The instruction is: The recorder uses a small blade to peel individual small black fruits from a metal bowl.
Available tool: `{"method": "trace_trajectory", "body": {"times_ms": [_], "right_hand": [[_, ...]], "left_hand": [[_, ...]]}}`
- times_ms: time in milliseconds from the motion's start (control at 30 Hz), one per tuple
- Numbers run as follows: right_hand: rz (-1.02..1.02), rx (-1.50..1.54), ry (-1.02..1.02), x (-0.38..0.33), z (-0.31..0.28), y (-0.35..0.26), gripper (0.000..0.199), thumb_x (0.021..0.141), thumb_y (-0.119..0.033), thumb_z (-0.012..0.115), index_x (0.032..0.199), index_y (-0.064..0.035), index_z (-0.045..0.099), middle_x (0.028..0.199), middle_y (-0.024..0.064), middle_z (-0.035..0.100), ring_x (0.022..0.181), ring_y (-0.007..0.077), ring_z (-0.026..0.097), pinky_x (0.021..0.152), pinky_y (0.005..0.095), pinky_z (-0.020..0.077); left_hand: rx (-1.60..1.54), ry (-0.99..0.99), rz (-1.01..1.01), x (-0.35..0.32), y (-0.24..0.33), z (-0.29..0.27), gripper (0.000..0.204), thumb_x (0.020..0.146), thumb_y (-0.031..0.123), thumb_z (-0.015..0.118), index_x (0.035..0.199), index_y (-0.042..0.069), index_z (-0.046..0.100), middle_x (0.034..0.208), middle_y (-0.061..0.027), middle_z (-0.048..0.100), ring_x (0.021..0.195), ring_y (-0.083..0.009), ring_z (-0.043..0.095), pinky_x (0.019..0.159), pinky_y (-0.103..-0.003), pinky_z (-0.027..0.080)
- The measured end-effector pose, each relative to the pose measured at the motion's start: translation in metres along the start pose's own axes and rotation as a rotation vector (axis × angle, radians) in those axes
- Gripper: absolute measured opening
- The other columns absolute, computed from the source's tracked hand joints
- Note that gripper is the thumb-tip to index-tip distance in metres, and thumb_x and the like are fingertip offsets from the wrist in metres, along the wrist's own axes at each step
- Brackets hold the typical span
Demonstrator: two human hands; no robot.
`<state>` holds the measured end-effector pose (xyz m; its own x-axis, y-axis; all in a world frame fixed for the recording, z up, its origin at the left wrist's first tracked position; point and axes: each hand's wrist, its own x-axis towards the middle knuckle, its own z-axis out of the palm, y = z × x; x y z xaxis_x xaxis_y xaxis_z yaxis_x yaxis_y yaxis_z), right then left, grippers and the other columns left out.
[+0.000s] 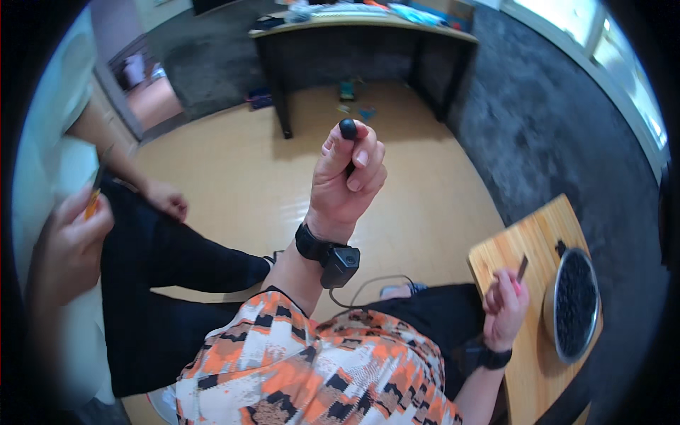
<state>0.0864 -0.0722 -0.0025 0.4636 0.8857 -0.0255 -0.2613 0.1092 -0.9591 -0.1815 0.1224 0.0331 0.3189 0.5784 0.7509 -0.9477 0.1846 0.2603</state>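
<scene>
In the middle of the head view my left hand (350, 166) is raised, its fingers closed round a small black round-ended piece (348, 129). The piece's smooth tip stands out above the thumb and forefinger, and a bit of black shows lower between the fingers. At the right, my right hand (501, 308) grips a small knife (523, 268) with a pink handle, its short blade pointing up. That hand is by the edge of a wooden board or tabletop (506, 248). Beyond it stands a metal bowl (550, 312) filled with small black pieces (577, 304).
Close on my left sits another person, whose hand (78, 234) holds a yellow-handled cutter (93, 202). A black piece (561, 248) lies beside the bowl. Ahead stands a loaded desk (368, 27), with small objects on the floor beneath. A cable (375, 281) runs from my left wrist's camera (342, 266).
</scene>
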Motion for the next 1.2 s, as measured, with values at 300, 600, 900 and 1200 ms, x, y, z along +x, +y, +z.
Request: {"method": "trace_trajectory", "body": {"times_ms": [300, 600, 900, 1200], "right_hand": [[-0.043, 0.07, -0.079, -0.004, -0.013, 0.011, 0.015, 0.095, -0.015, 0.056, 0.086, -0.0027, 0.054, 0.054, -0.0061, 0.031, 0.042, 0.0033, 0.028, 0.039, 0.0194, 0.0213], [-0.055, 0.107, -0.049, -0.007, -0.027, 0.014, 0.015, 0.095, -0.015, 0.057, 0.086, -0.0021, 0.055, 0.053, -0.0058, 0.032, 0.04, 0.0034, 0.028, 0.037, 0.0192, 0.0215], [-0.068, 0.087, 0.002, -0.016, -0.03, 0.011, 0.015, 0.094, -0.015, 0.058, 0.086, -0.0023, 0.055, 0.053, -0.0055, 0.033, 0.04, 0.0036, 0.029, 0.037, 0.0195, 0.0221], [-0.07, 0.078, 0.033, -0.025, -0.04, 0.01, 0.014, 0.094, -0.014, 0.057, 0.086, -0.0024, 0.055, 0.054, -0.0058, 0.032, 0.041, 0.0034, 0.028, 0.038, 0.0195, 0.0223]], "left_hand": [[0.226, 0.013, 0.208, -0.001, 0.057, 0.024, 0.029, 0.097, 0.029, 0.053, 0.109, 0.005, 0.063, 0.075, -0.0004, 0.052, 0.053, -0.0071, 0.041, 0.045, -0.021, 0.03], [0.257, 0.062, 0.229, 0.006, 0.063, 0.039, 0.027, 0.098, 0.029, 0.051, 0.101, 0.004, 0.062, 0.075, -0.0009, 0.052, 0.054, -0.0078, 0.041, 0.045, -0.022, 0.03], [0.23, 0.167, 0.164, 0.002, 0.03, 0.028, 0.031, 0.098, 0.033, 0.049, 0.104, 0.007, 0.065, 0.072, 0.0, 0.051, 0.052, -0.0062, 0.037, 0.043, -0.02, 0.03], [0.1, 0.457, -0.138, -0.02, -0.03, 0.025, 0.028, 0.099, 0.031, 0.049, 0.1, 0.006, 0.063, 0.072, 0.0001, 0.053, 0.051, -0.0046, 0.039, 0.04, -0.018, 0.029]]}}
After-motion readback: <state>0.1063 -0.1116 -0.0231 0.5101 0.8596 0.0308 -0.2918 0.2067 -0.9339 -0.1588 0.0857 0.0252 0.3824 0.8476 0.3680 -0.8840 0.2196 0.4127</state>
